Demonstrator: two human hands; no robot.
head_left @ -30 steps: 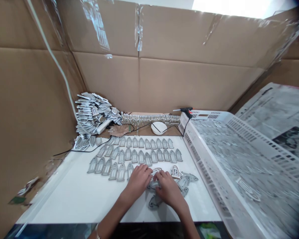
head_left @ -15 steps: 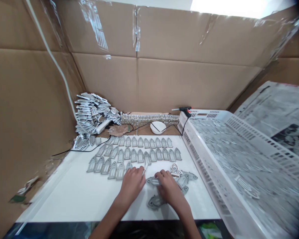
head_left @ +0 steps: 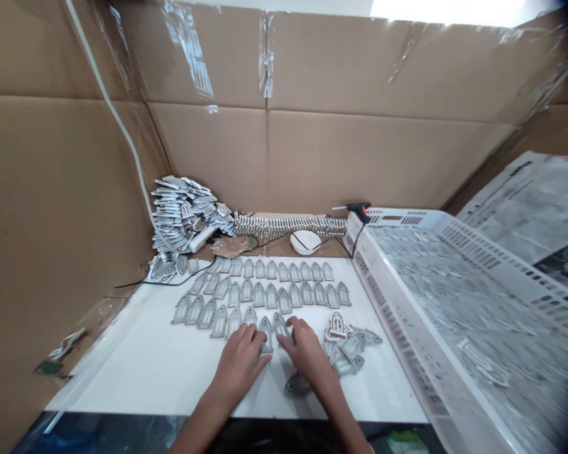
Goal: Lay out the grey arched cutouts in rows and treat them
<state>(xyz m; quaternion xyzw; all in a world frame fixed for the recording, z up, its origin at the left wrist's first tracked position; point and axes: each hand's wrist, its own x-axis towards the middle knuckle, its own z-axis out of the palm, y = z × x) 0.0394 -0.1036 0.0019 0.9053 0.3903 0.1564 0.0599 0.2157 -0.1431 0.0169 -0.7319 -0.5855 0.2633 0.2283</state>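
Rows of grey arched window-shaped pieces (head_left: 271, 295) lie on a white board (head_left: 137, 372). At the right end of the front row, my left hand (head_left: 240, 358) has its fingers closed on a grey piece (head_left: 266, 333). Just right of it, my right hand (head_left: 305, 348) grips another grey piece (head_left: 281, 325) between thumb and fingers. Beside my right hand lies a loose heap of grey pieces (head_left: 353, 347), with a brown-and-white arched piece (head_left: 337, 325) on top. One more dark grey piece (head_left: 296, 384) lies partly under my right forearm.
A white perforated crate (head_left: 383, 271) with many flat pieces stands at the right. A glue gun (head_left: 360, 210) rests on its back corner. Behind the board are a white bowl (head_left: 305, 242), a black cable and a tall stack of pieces (head_left: 182, 211). Cardboard walls (head_left: 341, 151) surround the board.
My right hand has moved from the loose pieces to the front row with a grey piece. My left hand has shifted slightly left and down, and more pieces stand in the front row.
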